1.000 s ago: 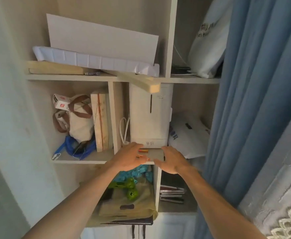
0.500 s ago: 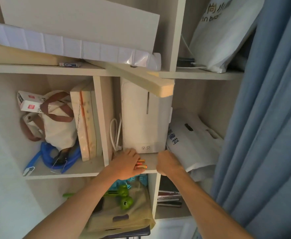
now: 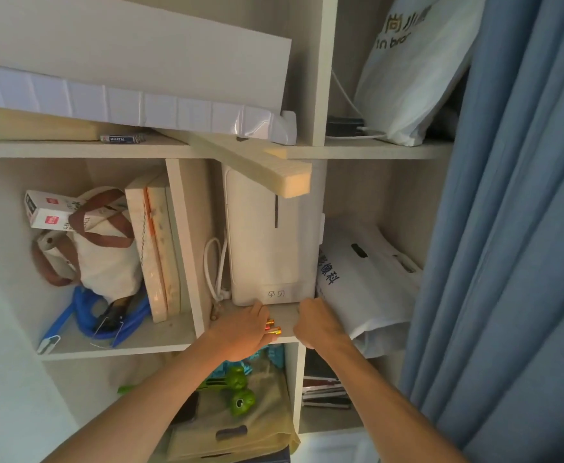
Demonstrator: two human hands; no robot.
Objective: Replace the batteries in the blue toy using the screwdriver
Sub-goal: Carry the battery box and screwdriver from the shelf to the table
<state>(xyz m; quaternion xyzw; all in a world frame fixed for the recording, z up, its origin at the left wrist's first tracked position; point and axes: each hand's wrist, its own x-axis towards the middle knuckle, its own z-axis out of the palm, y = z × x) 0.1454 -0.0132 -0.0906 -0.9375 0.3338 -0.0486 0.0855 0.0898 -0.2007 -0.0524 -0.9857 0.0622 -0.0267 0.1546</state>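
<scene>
Two batteries (image 3: 272, 325) sit under my curled left hand (image 3: 240, 332), gathered for the swap; right hand (image 3: 317, 324) loosely closed, contents hidden.

batteries (image 3: 272, 326) on shelf (image 3: 287, 317) | before appliance (image 3: 270, 242) | likely under left hand (image 3: 240, 332)

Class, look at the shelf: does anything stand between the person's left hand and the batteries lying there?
Nothing visible does. The left hand already rests over the batteries on the shelf in front of the white appliance; only their orange-gold ends show past its fingers.
</scene>
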